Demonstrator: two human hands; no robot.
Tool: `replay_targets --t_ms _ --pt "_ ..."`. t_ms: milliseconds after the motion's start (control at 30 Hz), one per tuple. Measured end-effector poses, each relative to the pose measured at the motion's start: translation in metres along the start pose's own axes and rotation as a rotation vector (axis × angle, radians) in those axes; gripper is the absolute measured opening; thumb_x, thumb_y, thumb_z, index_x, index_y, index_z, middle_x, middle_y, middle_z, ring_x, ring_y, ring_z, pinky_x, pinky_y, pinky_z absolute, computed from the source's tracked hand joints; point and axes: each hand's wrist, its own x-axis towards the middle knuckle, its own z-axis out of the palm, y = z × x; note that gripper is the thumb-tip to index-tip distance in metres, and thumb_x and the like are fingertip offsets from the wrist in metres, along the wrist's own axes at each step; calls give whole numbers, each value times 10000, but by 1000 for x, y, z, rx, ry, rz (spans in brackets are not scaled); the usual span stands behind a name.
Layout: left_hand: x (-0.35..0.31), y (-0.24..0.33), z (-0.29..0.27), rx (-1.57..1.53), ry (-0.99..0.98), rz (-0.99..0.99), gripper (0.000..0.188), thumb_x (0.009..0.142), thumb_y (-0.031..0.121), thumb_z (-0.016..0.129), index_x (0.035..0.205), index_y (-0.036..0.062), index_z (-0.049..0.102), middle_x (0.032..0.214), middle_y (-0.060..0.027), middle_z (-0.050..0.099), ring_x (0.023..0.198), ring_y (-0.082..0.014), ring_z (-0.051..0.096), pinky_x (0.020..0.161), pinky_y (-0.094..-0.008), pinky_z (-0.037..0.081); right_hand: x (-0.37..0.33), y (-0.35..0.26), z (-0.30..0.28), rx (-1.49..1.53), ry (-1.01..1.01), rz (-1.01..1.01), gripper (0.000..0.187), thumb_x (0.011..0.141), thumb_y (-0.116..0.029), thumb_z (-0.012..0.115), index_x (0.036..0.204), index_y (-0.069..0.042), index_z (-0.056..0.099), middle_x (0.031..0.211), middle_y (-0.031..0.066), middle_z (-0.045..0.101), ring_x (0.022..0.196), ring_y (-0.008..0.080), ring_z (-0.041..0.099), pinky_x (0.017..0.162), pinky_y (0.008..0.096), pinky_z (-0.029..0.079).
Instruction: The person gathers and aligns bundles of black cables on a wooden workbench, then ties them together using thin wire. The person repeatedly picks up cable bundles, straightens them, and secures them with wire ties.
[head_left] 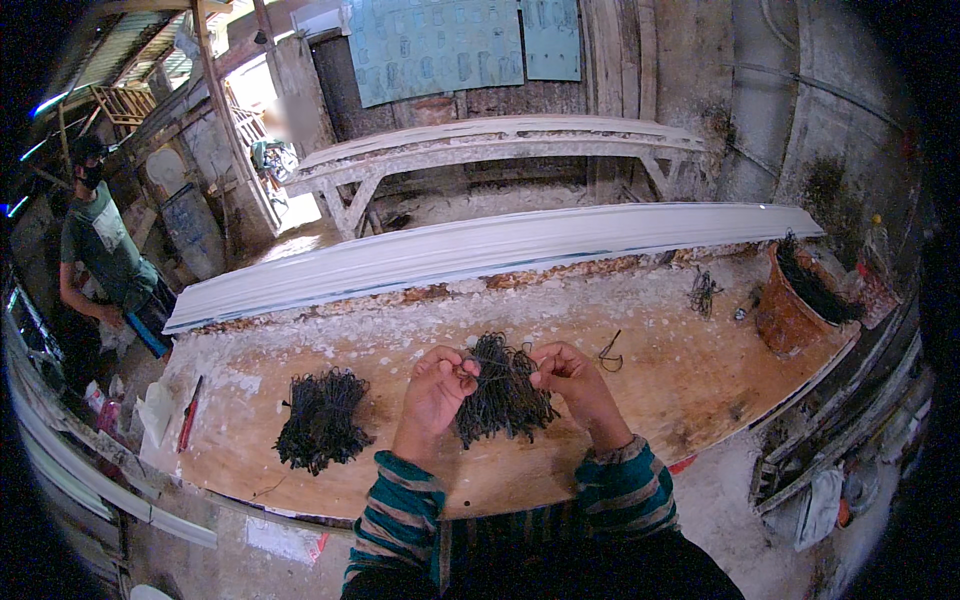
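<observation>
In the head view, you seem to be working at the top of the black bunch (505, 402); the next move is probably calling for a steady hold. It is lying on the bench (650, 405) between your left hand (438, 386) and right hand (575, 380), both gripping its upper edge in a pinch.
</observation>
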Motion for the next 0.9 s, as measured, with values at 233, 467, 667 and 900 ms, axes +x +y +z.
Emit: replay_targets --t_ms 233,467,667,900 --pt "1 6 4 593 355 45 134 787 68 639 915 42 605 841 -51 626 740 -132 589 624 -231 484 -2 -7 3 -133 -32 76 128 804 -79 621 916 -17 620 794 6 586 767 114 557 740 267 458" --pt "19 -22 -22 1235 334 344 104 770 69 636 867 34 621 729 -34 612 660 -121 562 628 -257 467 -20 -11 2 306 -293 205 105 778 -51 635 877 -30 606 866 38 589 796 170 584 807 356 484" --pt "29 -14 -26 1384 287 374 74 770 77 628 813 21 606 733 -63 607 681 -134 568 624 -258 455 3 -7 16 59 -352 -196 130 704 -84 707 784 -33 618 888 57 601 833 162 564 789 298 429" --pt "31 -22 -18 1370 226 314 93 785 102 623 827 19 611 783 -85 597 740 -186 569 682 -297 453 24 -48 14 -142 -296 -132 133 661 -26 710 721 -71 601 768 53 606 771 168 571 735 291 439"
